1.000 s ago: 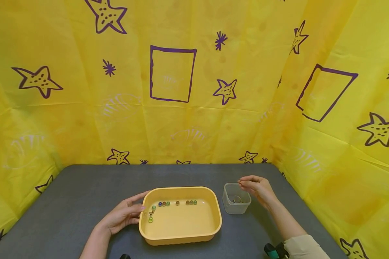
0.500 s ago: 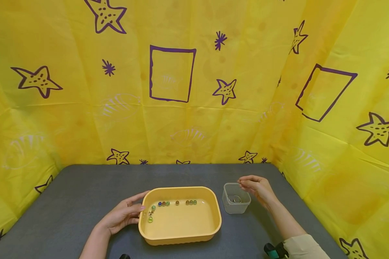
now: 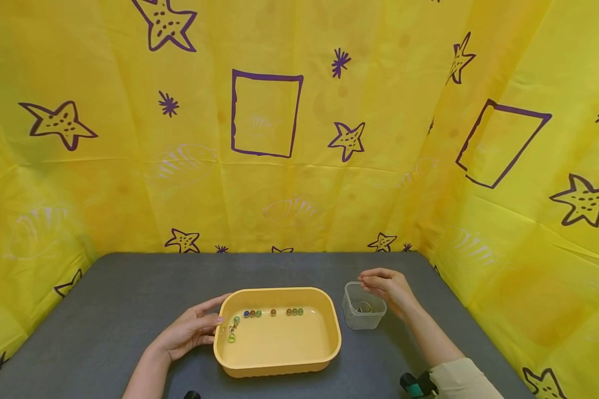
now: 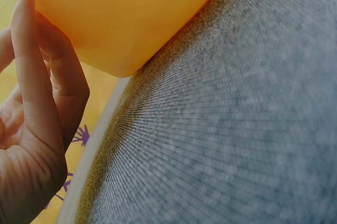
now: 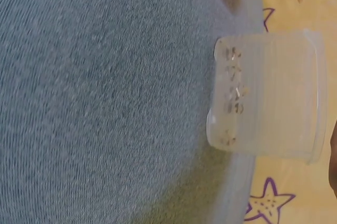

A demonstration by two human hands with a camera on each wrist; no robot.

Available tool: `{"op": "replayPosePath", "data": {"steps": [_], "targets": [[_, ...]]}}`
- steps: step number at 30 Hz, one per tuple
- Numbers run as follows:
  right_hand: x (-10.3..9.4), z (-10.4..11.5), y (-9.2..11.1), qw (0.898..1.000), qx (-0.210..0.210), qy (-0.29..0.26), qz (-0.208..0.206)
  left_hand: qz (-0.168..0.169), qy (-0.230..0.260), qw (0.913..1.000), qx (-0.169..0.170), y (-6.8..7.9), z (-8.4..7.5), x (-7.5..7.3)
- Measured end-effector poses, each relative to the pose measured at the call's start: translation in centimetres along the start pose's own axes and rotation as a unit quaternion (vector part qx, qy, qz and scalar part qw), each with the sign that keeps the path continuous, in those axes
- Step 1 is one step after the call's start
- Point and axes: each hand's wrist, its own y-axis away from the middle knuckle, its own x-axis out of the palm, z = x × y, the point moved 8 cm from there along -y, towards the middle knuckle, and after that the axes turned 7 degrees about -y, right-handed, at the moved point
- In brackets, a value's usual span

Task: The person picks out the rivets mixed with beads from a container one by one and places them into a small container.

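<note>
A yellow tray (image 3: 279, 343) sits on the table. My left hand (image 3: 192, 330) holds its left rim, the thumb at the edge. In the left wrist view, curled fingers (image 4: 71, 79) lie against the outside of the tray. Several glass marbles (image 3: 252, 314) rest along the tray's back and left walls, blue, green, brown and clear. My right hand (image 3: 389, 288) hovers over the clear plastic container (image 3: 364, 321), its fingertips close together at the rim. Whether they pinch something small is not visible. Small pieces (image 5: 235, 95) lie at the container's bottom, too blurred to name.
The dark grey table (image 3: 169, 277) reaches back to a yellow curtain (image 3: 299, 188) printed with purple stars. More curtain hangs at both sides. The container stands just right of the tray, a narrow gap between them. A black-and-teal device (image 3: 418, 386) sits by the right sleeve.
My right hand has shifted slightly left over the container. The left hand, the tray and the marbles stay where they were.
</note>
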Motion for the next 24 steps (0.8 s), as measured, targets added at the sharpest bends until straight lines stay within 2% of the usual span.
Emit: {"op": "replayPosePath", "data": {"steps": [13,24], "targets": [[2.4,-0.3,-0.5,1.000,0.008,0.003,0.020,0.002,-0.005,1.0000,0.000,0.1,0.1,-0.1],[5.5,-0.3,-0.9,0.999,0.011,0.022,0.046,0.003,-0.008,1.0000,0.005,-0.1,0.0,-0.1]]}}
